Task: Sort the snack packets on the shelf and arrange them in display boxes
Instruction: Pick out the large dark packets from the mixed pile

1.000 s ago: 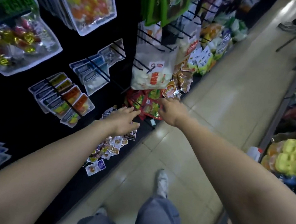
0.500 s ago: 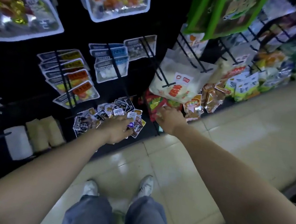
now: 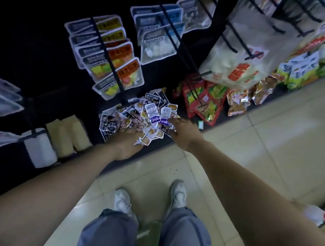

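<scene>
A loose pile of small snack packets (image 3: 145, 116), white, black and purple, lies on the lowest shelf at floor level. My left hand (image 3: 126, 144) rests on the near left part of the pile, its fingertips buried among the packets, so its grip is hidden. My right hand (image 3: 185, 134) reaches in from the right with its fingers stretched out, touching the packets near a purple one (image 3: 163, 120). No display box shows clearly.
Bagged sweets hang on black pegs (image 3: 112, 60) above the pile. Red and green snack bags (image 3: 204, 101) and a big white bag (image 3: 238, 58) sit to the right. Pale blocks (image 3: 69, 134) stand left of the pile. Beige tiled aisle floor (image 3: 258, 150) lies behind, my shoes (image 3: 177, 192) below.
My view has swung down and left toward the packet pile. My right hand has left the red and green bags and moved left onto the pile. My left hand stays on it.
</scene>
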`<state>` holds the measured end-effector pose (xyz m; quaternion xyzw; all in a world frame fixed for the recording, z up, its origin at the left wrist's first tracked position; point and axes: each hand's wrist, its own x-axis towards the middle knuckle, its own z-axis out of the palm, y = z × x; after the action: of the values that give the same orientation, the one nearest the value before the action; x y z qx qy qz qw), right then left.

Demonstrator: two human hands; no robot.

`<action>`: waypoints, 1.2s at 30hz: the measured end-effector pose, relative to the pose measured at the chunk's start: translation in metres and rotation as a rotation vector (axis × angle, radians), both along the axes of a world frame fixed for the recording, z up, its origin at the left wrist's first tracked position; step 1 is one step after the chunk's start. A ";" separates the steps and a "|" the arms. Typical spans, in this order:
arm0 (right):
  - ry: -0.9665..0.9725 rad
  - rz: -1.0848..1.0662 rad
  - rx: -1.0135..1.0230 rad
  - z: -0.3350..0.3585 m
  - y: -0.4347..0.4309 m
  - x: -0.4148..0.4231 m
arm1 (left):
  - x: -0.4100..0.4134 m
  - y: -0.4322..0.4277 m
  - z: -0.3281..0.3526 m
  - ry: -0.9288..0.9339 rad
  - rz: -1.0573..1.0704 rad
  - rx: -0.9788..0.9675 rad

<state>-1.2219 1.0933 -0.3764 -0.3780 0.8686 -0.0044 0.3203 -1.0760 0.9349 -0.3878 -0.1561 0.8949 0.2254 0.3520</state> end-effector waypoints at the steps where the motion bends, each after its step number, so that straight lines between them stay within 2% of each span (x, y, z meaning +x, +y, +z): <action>1: -0.001 0.012 0.004 -0.010 -0.003 0.003 | 0.004 -0.002 -0.011 0.005 0.009 0.002; 10: 0.064 0.125 -0.034 -0.124 -0.039 0.000 | 0.011 -0.017 -0.124 0.063 0.120 -0.076; 16: 0.137 0.208 -0.065 -0.229 -0.055 -0.009 | 0.003 -0.024 -0.225 0.092 0.161 -0.147; 23: 0.098 0.215 -0.069 -0.343 -0.063 -0.008 | 0.007 -0.031 -0.326 0.079 0.192 -0.189; 30: 0.090 0.202 -0.090 -0.413 -0.065 0.000 | 0.013 -0.045 -0.391 0.056 0.209 -0.224; 36: 0.013 0.117 -0.151 -0.470 -0.083 0.005 | 0.019 -0.058 -0.450 0.108 0.235 -0.204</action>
<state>-1.2171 1.0099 -0.8461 -0.4509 0.8444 -0.0487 0.2852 -1.0566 0.8774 -0.8376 -0.2826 0.9063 0.1810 0.2569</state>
